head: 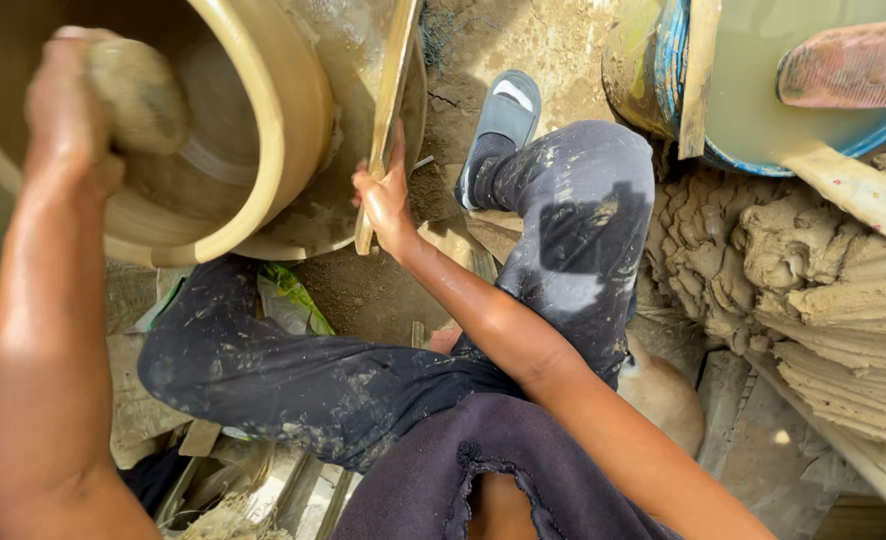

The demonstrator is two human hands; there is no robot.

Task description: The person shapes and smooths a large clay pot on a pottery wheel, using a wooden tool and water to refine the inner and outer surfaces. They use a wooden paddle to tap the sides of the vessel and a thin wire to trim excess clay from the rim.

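The big clay pot [263,130] is the landmark here: a wide, round vessel of wet tan clay with a thick, smooth, rolled rim and faint turning rings down its inner wall. At its left rim, the left hand [68,110] is closed around a rough, rounded lump of sponge or clay [143,95], dull and grainy, held over the pot's mouth. Under the pot sits a mud-caked round wheel [348,215], its surface slick and grey-brown. Just right of the pot, the right hand [385,200] grips a flat wooden stick [388,110], long, pale and clay-smeared, standing nearly upright against the pot's outer side. Below the pot, the person's dark trousers [293,370] are spattered with dried slip. Further right, a foot in a grey slipper [503,115] rests on crumbly earth. Far right of the pot, a blue-rimmed tub [763,100] holds murky greenish water, and beneath it lies a heap of raw clay [813,290], ridged and folded.
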